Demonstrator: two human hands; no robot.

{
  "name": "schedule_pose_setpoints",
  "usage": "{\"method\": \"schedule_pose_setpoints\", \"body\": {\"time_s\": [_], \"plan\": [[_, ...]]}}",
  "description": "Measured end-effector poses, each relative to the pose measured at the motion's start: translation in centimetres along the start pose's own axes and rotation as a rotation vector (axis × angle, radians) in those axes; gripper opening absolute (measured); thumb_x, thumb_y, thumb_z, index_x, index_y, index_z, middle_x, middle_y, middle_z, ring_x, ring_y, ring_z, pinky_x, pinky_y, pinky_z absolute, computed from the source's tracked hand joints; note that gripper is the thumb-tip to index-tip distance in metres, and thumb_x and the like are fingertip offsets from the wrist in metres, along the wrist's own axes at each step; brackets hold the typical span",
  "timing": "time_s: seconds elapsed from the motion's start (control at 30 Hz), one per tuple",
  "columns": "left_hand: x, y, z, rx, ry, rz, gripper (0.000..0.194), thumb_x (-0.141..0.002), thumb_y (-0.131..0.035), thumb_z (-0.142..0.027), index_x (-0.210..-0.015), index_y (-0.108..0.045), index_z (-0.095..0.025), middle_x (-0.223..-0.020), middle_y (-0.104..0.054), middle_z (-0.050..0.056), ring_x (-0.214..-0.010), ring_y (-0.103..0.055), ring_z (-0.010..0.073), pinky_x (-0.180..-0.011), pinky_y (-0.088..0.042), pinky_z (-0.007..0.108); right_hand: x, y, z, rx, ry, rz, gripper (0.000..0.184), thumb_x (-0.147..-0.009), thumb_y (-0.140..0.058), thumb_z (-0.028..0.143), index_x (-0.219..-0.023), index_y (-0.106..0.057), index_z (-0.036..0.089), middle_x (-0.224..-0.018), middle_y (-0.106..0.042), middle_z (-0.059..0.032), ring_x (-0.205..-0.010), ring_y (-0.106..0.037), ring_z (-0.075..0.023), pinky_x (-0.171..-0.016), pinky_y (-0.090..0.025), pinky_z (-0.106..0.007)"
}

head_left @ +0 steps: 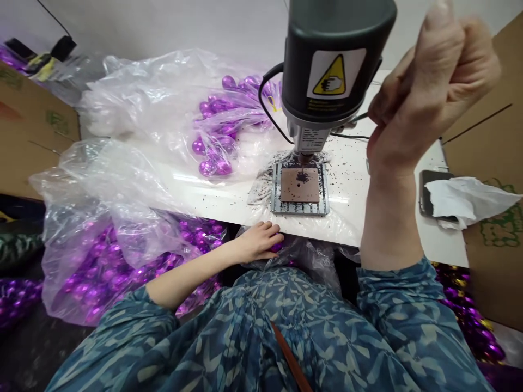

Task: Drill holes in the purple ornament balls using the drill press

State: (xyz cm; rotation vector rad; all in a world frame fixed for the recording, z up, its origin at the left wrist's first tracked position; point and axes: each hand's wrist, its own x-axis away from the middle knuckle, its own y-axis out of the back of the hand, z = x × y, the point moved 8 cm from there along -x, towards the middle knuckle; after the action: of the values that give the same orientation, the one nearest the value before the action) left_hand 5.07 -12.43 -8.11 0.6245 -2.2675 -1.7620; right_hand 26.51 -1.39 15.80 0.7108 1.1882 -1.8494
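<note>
A small bench drill press (327,81) stands on the white table with its motor head toward me. My right hand (435,92) is raised at its right side, fingers closed round the feed lever, of which only a short metal rod (360,117) shows. Under the chuck lies a brown square board (300,188) with a dark hole, on the slotted metal base (321,209). Dark shavings (302,176) are heaped on the board. Below the table's front edge my left hand (261,239) has its fingers curled over a shiny purple ball (277,246), partly hidden.
A clear plastic bag (118,218) full of purple balls hangs at the table's left front. More purple balls (216,166) lie in plastic on the table. A phone (427,190) under white tissue (453,201) is at the right. Cardboard boxes (486,141) flank the table.
</note>
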Motion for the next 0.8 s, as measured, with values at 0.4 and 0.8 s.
{"method": "schedule_pose_setpoints", "body": {"time_s": [0.4,0.8], "plan": [[-5.0,12.5,25.6,0.172,0.551,-0.638,0.023,-0.096,-0.047,-0.012,-0.105,-0.068,-0.018,-0.111,-0.070,0.015,-0.108,-0.063,0.0301,-0.103,-0.048,0.051,-0.2,0.4,0.2,-0.038,0.006,-0.026,0.057,-0.076,-0.075,0.058,-0.057,-0.036,0.022,-0.039,-0.035,0.0084,-0.032,-0.025,-0.0039,-0.041,-0.012,-0.029],[-7.1,12.3,35.1,-0.284,1.035,-0.273,0.047,-0.086,-0.053,-0.005,-0.132,-0.063,-0.002,-0.146,-0.054,0.034,-0.142,-0.042,0.0477,-0.116,-0.023,0.065,0.3,0.8,0.5,0.104,-0.028,0.051,0.052,-0.089,-0.064,0.043,-0.056,-0.034,0.017,-0.044,-0.038,0.0098,-0.039,-0.036,0.0030,-0.046,-0.024,-0.019]]}}
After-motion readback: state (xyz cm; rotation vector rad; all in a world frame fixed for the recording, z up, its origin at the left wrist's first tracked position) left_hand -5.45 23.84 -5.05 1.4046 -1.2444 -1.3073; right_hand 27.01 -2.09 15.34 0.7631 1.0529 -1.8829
